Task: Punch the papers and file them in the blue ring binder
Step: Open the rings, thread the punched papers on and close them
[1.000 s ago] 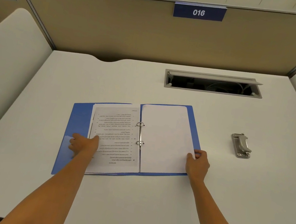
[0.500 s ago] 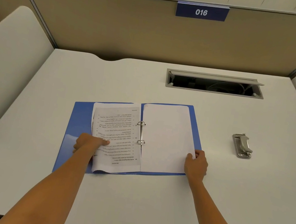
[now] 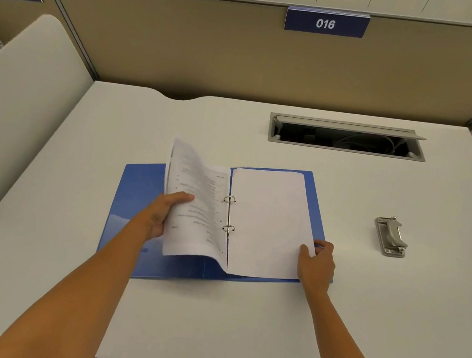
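Observation:
The blue ring binder (image 3: pixel 136 194) lies open on the white desk, its two metal rings (image 3: pixel 228 213) closed through the sheets. My left hand (image 3: pixel 162 213) grips the printed stack of papers (image 3: pixel 193 203) on the left side and holds it raised and curled toward the rings. A blank white stack (image 3: pixel 268 221) lies flat on the right side. My right hand (image 3: pixel 317 261) pinches its lower right corner against the cover. The grey metal hole punch (image 3: pixel 391 236) sits on the desk to the right, apart from both hands.
An open cable tray (image 3: pixel 348 137) is set into the desk (image 3: pixel 207 313) at the back right. A beige partition with a "016" sign (image 3: pixel 326 23) closes the far side. White side panels (image 3: pixel 21 101) flank the desk left and right.
My left hand slid under the printed stack and lifted it off the left cover, swinging it up toward the rings. My right hand stayed on the blank stack's corner.

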`<state>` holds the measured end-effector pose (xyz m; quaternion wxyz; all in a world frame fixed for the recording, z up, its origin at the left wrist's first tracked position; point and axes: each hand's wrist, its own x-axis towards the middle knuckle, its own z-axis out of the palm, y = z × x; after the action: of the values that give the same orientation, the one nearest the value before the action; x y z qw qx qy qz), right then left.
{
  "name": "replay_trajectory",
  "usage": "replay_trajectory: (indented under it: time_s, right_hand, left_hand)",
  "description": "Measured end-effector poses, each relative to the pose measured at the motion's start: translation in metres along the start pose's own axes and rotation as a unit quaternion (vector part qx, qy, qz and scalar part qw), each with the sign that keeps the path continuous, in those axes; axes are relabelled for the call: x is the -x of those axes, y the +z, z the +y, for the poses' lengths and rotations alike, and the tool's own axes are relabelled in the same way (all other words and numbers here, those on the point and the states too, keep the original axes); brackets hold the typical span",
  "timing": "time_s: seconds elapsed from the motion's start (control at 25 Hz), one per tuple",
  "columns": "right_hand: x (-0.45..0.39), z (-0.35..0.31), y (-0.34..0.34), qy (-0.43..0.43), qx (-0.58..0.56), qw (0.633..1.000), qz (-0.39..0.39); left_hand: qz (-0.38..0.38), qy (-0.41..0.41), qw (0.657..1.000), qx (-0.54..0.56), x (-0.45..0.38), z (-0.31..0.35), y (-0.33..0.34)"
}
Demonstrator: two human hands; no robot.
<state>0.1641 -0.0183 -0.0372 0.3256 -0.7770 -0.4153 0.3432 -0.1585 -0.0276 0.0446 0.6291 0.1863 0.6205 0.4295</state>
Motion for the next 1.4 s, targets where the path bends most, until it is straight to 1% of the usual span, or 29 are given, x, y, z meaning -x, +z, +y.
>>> replay_trajectory:
  time_s: [0.08, 0.16, 0.2, 0.24, 0.32, 0.36, 0.4, 0.44, 0.48, 0.52, 0.56, 0.6, 0.64, 0.68, 0.72, 0.76, 0.84, 0.88, 0.96, 1.0, 1.08, 1.16, 1.24, 1.32, 1.4]
  right_hand:
    - [0.0, 0.0, -0.001, -0.002, 0.001, 1.0, -0.005]
    - [-0.002, 0.0, -0.002, -0.002, 0.002, 1.0, -0.007]
    - [-0.003, 0.0, -0.002, -0.001, 0.001, 1.0, -0.009]
    - [-0.004, 0.001, -0.003, 0.002, -0.002, 1.0, -0.012]
    - [-0.009, 0.001, -0.007, 0.017, -0.022, 0.999, -0.026]
    - [-0.013, 0.001, -0.01, 0.03, -0.04, 0.998, -0.037]
    - [-0.016, 0.001, -0.013, 0.046, -0.06, 0.996, -0.048]
    - [-0.019, -0.001, -0.016, 0.063, -0.08, 0.993, -0.057]
    - [-0.022, -0.002, -0.019, 0.076, -0.097, 0.991, -0.058]
    - [-0.024, -0.005, -0.021, 0.081, -0.113, 0.989, -0.044]
    - [-0.025, -0.007, -0.021, 0.075, -0.124, 0.989, -0.015]
    - [-0.025, -0.01, -0.022, 0.058, -0.129, 0.99, 0.023]
    - [-0.024, -0.014, -0.022, 0.03, -0.128, 0.99, 0.057]
    - [-0.021, -0.018, -0.021, -0.009, -0.128, 0.989, 0.077]
    - [-0.018, -0.022, -0.018, -0.057, -0.127, 0.987, 0.074]
    - [-0.013, -0.027, -0.013, -0.107, -0.119, 0.986, 0.053]
    - [0.0, -0.036, 0.003, -0.193, -0.073, 0.978, -0.037]
    - [0.008, -0.04, 0.013, -0.229, -0.041, 0.968, -0.096]
    - [0.027, -0.047, 0.033, -0.303, 0.031, 0.93, -0.205]
    - [0.035, -0.049, 0.044, -0.333, 0.071, 0.908, -0.246]
    - [0.041, -0.045, 0.063, -0.365, 0.149, 0.869, -0.298]
    - [0.035, -0.034, 0.072, -0.383, 0.226, 0.84, -0.313]
    - [0.023, -0.022, 0.072, -0.407, 0.298, 0.809, -0.301]
    - [0.014, -0.014, 0.067, -0.428, 0.336, 0.786, -0.292]
    - [0.011, -0.011, 0.065, -0.438, 0.347, 0.776, -0.291]
  left_hand:
    - [-0.074, 0.0, 0.997, 0.003, 0.002, 0.009, 0.023]
    - [-0.142, 0.019, 0.99, 0.01, -0.001, 0.008, 0.049]
    - [-0.163, 0.035, 0.986, -0.006, -0.004, 0.005, 0.062]
    - [-0.174, 0.05, 0.982, -0.048, -0.005, 0.0, 0.073]
    - [-0.176, 0.084, 0.966, -0.169, -0.009, -0.013, 0.089]
    - [-0.157, 0.104, 0.958, -0.218, -0.011, -0.02, 0.094]
    - [-0.115, 0.133, 0.953, -0.246, -0.014, -0.027, 0.096]
    - [-0.056, 0.165, 0.951, -0.254, -0.016, -0.033, 0.096]
    - [0.019, 0.19, 0.949, -0.252, -0.019, -0.04, 0.094]
    - [0.09, 0.201, 0.944, -0.247, -0.022, -0.045, 0.089]
    - [0.143, 0.201, 0.937, -0.248, -0.023, -0.048, 0.083]
    - [0.171, 0.189, 0.933, -0.254, -0.026, -0.052, 0.077]
    - [0.18, 0.172, 0.932, -0.263, -0.027, -0.056, 0.072]
    - [0.181, 0.157, 0.932, -0.272, -0.027, -0.06, 0.068]
    - [0.18, 0.148, 0.933, -0.275, -0.027, -0.063, 0.065]
    - [0.181, 0.144, 0.933, -0.274, -0.027, -0.066, 0.063]
    - [0.19, 0.141, 0.934, -0.268, -0.029, -0.07, 0.063]
    - [0.193, 0.137, 0.935, -0.265, -0.029, -0.07, 0.064]
    - [0.194, 0.13, 0.937, -0.258, -0.031, -0.07, 0.064]
    - [0.194, 0.13, 0.938, -0.256, -0.032, -0.07, 0.064]
    - [0.196, 0.127, 0.939, -0.254, -0.033, -0.07, 0.064]
    - [0.198, 0.114, 0.939, -0.256, -0.033, -0.069, 0.063]
    - [0.192, 0.093, 0.941, -0.264, -0.036, -0.068, 0.064]
    - [0.19, 0.078, 0.936, -0.287, -0.04, -0.065, 0.065]
    - [0.198, 0.063, 0.928, -0.308, -0.045, -0.061, 0.068]
